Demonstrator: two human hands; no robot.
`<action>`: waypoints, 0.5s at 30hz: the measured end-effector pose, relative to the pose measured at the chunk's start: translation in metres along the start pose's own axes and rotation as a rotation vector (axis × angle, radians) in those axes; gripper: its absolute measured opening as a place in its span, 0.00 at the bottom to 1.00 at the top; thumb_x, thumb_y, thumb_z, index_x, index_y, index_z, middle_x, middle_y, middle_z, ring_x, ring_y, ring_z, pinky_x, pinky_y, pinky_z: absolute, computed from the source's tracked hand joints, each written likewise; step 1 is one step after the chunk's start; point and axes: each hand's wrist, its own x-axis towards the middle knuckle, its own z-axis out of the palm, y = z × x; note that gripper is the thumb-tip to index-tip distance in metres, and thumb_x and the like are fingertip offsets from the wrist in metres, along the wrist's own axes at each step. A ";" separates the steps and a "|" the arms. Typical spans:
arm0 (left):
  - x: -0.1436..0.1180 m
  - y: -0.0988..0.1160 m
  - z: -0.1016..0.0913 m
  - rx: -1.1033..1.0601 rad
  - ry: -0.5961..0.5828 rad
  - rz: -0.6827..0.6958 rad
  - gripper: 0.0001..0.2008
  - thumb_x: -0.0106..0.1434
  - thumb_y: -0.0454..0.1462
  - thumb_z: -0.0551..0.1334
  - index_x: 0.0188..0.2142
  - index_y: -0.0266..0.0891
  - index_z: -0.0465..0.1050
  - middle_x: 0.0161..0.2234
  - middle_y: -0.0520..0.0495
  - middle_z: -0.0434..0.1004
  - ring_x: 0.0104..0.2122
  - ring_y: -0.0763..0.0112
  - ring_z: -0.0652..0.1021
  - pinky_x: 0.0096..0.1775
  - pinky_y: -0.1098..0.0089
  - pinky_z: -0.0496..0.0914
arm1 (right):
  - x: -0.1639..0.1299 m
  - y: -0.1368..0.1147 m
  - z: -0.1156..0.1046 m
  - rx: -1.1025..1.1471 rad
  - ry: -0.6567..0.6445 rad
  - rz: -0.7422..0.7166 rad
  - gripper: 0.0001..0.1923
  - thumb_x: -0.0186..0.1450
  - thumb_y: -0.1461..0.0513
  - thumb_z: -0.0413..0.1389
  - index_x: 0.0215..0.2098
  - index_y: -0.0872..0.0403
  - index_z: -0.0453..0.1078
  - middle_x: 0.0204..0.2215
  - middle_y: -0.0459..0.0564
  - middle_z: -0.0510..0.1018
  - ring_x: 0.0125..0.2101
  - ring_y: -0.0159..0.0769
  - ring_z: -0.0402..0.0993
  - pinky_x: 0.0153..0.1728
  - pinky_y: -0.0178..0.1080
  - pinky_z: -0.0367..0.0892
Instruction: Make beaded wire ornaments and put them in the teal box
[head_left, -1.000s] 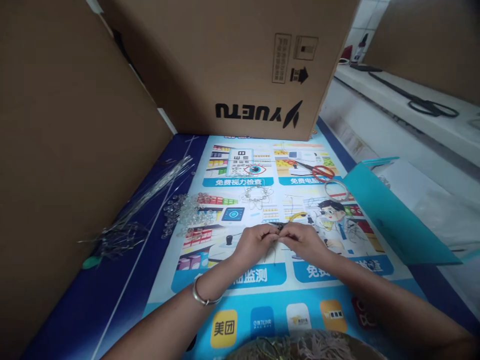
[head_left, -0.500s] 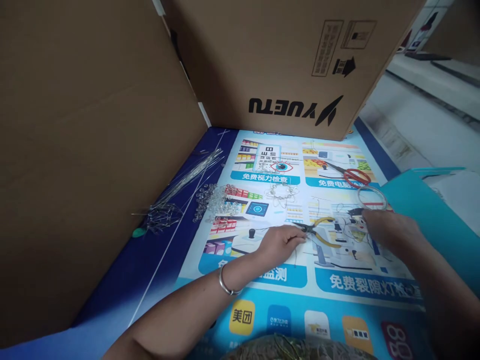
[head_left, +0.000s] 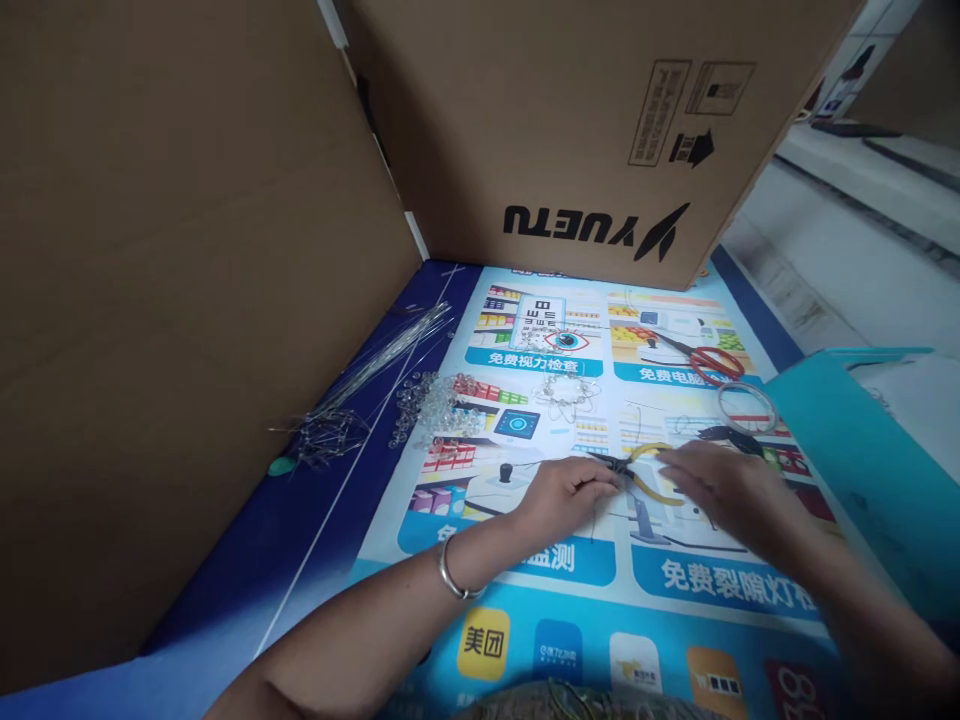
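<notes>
My left hand (head_left: 574,492) is closed in a pinch near the middle of the picture, and thin wire (head_left: 594,522) shows by its fingertips. Right beside those fingers lie pliers (head_left: 651,490) with yellow handles spread apart and dark jaws toward the left. My right hand (head_left: 716,488) is at the handle ends, its fingers over the upper handle; motion blurs them, so their grip is unclear. Beyond the hands, a ring of clear beads and wire loops (head_left: 568,393) lies on the printed sheet. A pile of clear beads (head_left: 436,408) is to its left.
Long thin wires (head_left: 394,350) and a tangled wire bundle (head_left: 326,438) lie at the left. Red-handled scissors (head_left: 716,364) and a pale roll (head_left: 748,408) are at the right, near a teal folder (head_left: 847,440). Cardboard panels (head_left: 592,130) stand behind and left.
My right hand has moved left, from beside the pale roll to the pliers' handles. My left hand keeps its pinch in nearly the same place.
</notes>
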 end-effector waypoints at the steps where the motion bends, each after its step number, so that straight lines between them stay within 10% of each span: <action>1: 0.000 0.001 0.001 -0.027 0.001 -0.008 0.07 0.59 0.35 0.58 0.33 0.39 0.76 0.34 0.48 0.78 0.36 0.70 0.76 0.41 0.72 0.68 | 0.001 -0.016 0.003 0.086 -0.012 -0.052 0.15 0.63 0.55 0.47 0.44 0.48 0.68 0.40 0.52 0.75 0.38 0.42 0.71 0.35 0.40 0.66; 15: -0.008 0.015 0.007 -0.027 0.010 -0.115 0.08 0.58 0.35 0.57 0.26 0.37 0.75 0.23 0.53 0.71 0.25 0.76 0.69 0.29 0.76 0.63 | 0.000 -0.071 0.028 0.478 0.257 0.024 0.04 0.61 0.59 0.51 0.32 0.47 0.67 0.31 0.51 0.71 0.35 0.40 0.69 0.32 0.41 0.66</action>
